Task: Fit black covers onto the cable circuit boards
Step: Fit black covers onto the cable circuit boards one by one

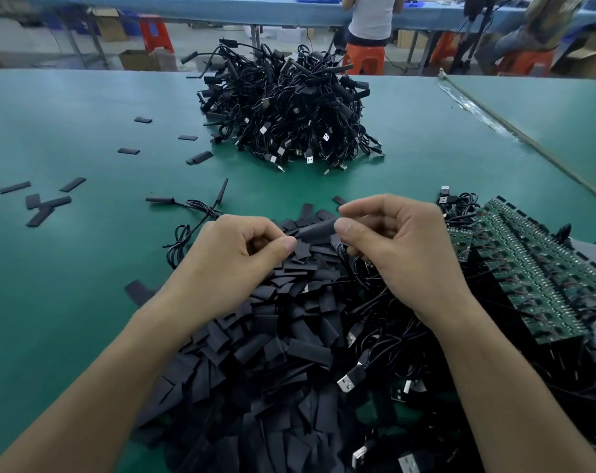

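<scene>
- two big masses sit on the green table point(85, 131): the heap of loose covers point(255, 353) right in front of the person, taken as the landmark, and a tangled pile of cables point(289, 110) well beyond the heap, whose boards look already sleeved.
- right of the heap lies a row of bare green circuit boards point(535, 268), with black cables and usb plugs point(375, 353) spilling between it and the heap's right edge.
- left of the heap, well apart, a few stray covers point(47, 203) lie flat on the table.
- above the heap's far end the left hand point(231, 254) and the right hand point(402, 247) meet, holding one black cover point(318, 229) between them, just above the heap and roughly level.
- judged from this, the step in hand is sleeving one board. the cover is held at both ends, but the fingers hide whether a board is already inside it.
- the next move likely calls for keeping the cover's mouth open and in line with the board's narrow end, then sliding it along until the board is covered. a skewed entry could snag on the components.
- the right thumb point(348, 228) and forefinger point(354, 208) are narrow, pinching the cover's right end. the left thumb point(284, 245) presses against the curled forefinger at the cover's left end. the other fingers of both hands are curled in.
</scene>
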{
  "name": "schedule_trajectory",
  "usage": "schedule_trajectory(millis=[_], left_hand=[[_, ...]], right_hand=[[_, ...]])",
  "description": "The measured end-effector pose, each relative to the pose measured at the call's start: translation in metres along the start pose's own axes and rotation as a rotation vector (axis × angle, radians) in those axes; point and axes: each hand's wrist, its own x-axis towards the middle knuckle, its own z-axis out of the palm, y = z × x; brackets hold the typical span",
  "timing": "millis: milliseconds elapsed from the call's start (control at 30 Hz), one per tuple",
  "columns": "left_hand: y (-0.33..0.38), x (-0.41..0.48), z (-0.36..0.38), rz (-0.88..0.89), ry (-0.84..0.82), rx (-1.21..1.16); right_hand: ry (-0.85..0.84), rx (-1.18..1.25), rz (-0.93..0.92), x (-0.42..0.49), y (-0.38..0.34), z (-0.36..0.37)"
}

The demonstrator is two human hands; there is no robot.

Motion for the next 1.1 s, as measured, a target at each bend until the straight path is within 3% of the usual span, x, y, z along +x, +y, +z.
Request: schedule_trajectory(millis=[200,300,367,500,633,867,1100], left_hand=[[-0.037,0.016,-0.019,-0.195,0.343,0.008],[-0.053,0.021,-0.024,-0.282,0.350,-0.184],[-0.058,0.021,-0.023,-0.329,0.297,-0.218],[-0.057,0.016,-0.017,-0.209,0.239,0.154],[-0.037,0.011,-0.011,-0.076,0.285,0.124],[0.012,-0.004,0.011,0.076,-0.029,-0.268],[0.021,-0.010,0.029,0.086,-0.064,-0.442]], right_hand=[[0.255,-0.413,-0.149,0.001,-0.012,-0.014],[0.217,-0.771,-0.100,0.000,-0.011,-0.021],[0.104,-0.940,0.047,-0.002,-0.008,-0.023],[0.066,-1.016,0.191,-0.003,-0.005,-0.023],[0.136,-0.929,0.107,-0.001,-0.009,-0.027],[0.037,-0.394,-0.228,-0.005,-0.033,-0.022],[-0.115,-0.218,-0.182,-0.005,-0.025,-0.008]])
